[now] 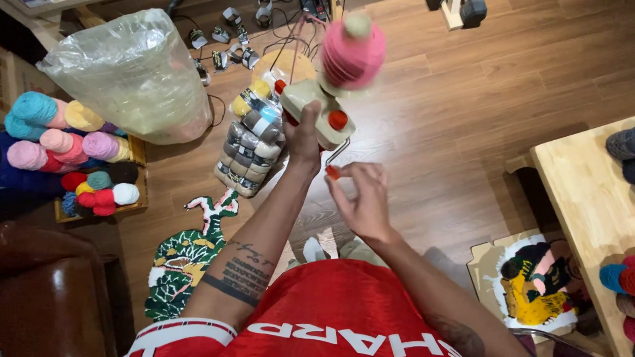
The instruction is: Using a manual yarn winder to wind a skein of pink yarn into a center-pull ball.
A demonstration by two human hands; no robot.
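A cream yarn winder (320, 108) with red knobs is held up in front of me. A pink yarn cake (352, 53) sits on its spindle, blurred. My left hand (302, 133) grips the winder's body from below. My right hand (360, 197) pinches the red knob of the metal crank handle (333, 171) at the winder's lower side. A thin pink strand runs up from the winder toward the floor clutter behind.
A big clear plastic bag (131, 74) and a pack of grey yarn skeins (250, 149) lie on the wood floor. Coloured yarn cakes (65, 151) fill a tray at left. Tufted rugs (183, 258) (537, 280) lie below. A wooden table (585, 192) with yarn stands right.
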